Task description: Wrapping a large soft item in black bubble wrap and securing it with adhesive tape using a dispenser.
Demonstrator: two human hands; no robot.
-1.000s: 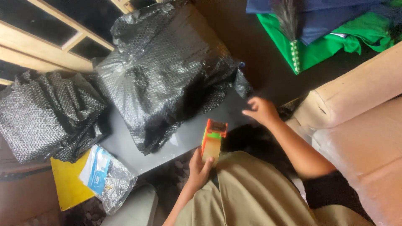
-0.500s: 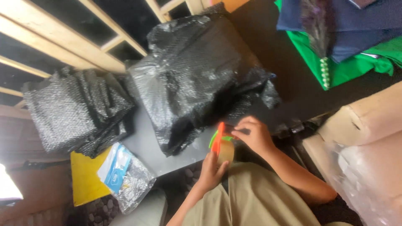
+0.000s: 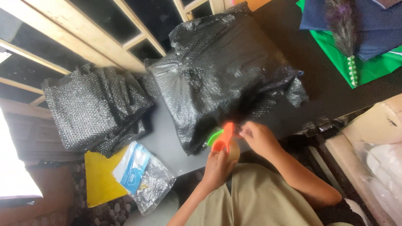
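table: dark table (image 3: 167, 146), black bubble-wrapped parcel (image 3: 226, 71) overhanging its near edge
left hand (image 3: 218, 165): closed around orange tape dispenser (image 3: 225, 140)
right hand (image 3: 259, 138): pinching tape at dispenser's tip

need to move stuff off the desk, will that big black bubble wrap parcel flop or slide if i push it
The black bubble-wrap parcel looks bulky and padded, so probably light for its size. Its wrinkled, loose wrap suggests it would sag rather than stay stiff. On the smooth dark table it would likely slide, not roll.
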